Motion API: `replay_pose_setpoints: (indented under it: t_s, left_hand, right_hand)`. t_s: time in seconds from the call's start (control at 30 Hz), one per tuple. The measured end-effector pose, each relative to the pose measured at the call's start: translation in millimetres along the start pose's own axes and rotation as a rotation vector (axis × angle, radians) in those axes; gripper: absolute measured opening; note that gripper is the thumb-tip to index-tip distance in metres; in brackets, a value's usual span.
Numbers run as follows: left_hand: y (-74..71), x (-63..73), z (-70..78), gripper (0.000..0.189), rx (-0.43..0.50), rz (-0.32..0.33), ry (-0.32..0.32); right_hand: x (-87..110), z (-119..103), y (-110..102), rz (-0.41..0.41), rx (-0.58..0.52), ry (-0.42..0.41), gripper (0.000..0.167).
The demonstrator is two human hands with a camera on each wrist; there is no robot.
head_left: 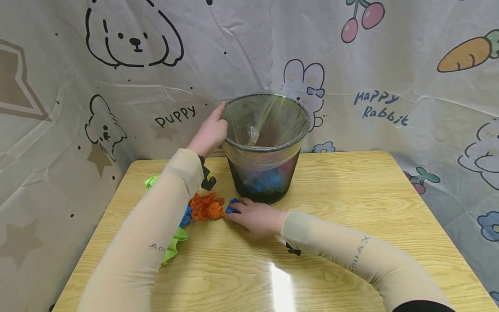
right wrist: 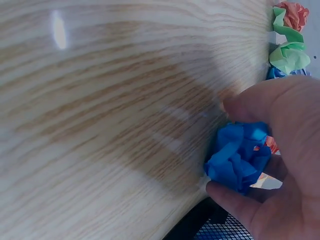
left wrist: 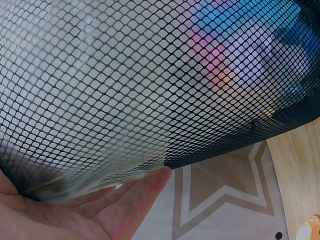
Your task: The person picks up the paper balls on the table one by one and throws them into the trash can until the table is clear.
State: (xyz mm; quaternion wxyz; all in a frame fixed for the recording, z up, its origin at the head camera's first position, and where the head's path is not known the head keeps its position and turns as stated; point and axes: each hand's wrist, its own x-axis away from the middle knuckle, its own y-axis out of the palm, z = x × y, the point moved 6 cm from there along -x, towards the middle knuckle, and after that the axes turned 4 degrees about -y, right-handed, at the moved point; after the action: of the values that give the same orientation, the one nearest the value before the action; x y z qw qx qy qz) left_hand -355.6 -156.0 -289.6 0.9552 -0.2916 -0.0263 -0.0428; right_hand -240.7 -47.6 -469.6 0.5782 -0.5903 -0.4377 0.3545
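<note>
- The left hand (head_left: pixel 210 132) holds the near-left edge of the black mesh bin (head_left: pixel 261 148); its fingers lie along the outside and the thumb seems to be over the rim, so the grip looks narrow; maybe this keeps the bin from sliding or tipping.
- The right hand (head_left: pixel 259 219) is low on the table (head_left: pixel 351 186); its thumb and fingers pinch a crumpled blue paper ball (right wrist: pixel 237 157), with one on each side, perhaps because a soft ball is easy to hold that way.
- That blue paper ball is just beside the foot of the bin, next to the crumpled orange paper (head_left: pixel 204 207); I cannot tell if it is off the wood.
- The thin see-through bag (head_left: pixel 249 158) is folded over the rim, likely so it will not slip down inside.
- Blue paper (head_left: pixel 270 178) lies low in the bin; the left wrist view shows a pink bit (left wrist: pixel 217 62) there too; the mesh and bag blur it all, so I cannot count the pieces.
- The left sleeve (head_left: pixel 132 251) covers part of the other blue paper (head_left: pixel 186 216) and the green paper (head_left: pixel 177 245); more may be under the arm.
- A small light green piece (head_left: pixel 151 181) peeks out past the sleeve; the right wrist view has a red-looking ball (right wrist: pixel 294 16) far up in its corner, hard to match with the head view.
</note>
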Motion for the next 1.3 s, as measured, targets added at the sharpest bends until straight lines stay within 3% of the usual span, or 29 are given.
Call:
replay_pose_setpoints:
  t_s: [0.43,0.73,1.0,1.3]
  left_hand:
    - [0.2,1.1,1.4,0.063,0.022,-0.019,-0.01]
    - [0.8,0.1,0.3,0.063,0.053,-0.037,-0.028]
    - [0.8,-1.2,-1.3,0.063,0.045,-0.03,-0.024]
    - [0.2,0.2,-0.7,0.063,0.024,-0.017,-0.025]
  right_hand:
    - [1.3,3,1,0.011,0.058,0.038,0.031]
    - [1.9,-1,1,0.084,0.11,-0.017,0.009]
    - [5.9,-7,-2,0.123,0.161,-0.063,0.014]
    - [15.1,-9,-2,0.147,0.145,-0.11,0.014]
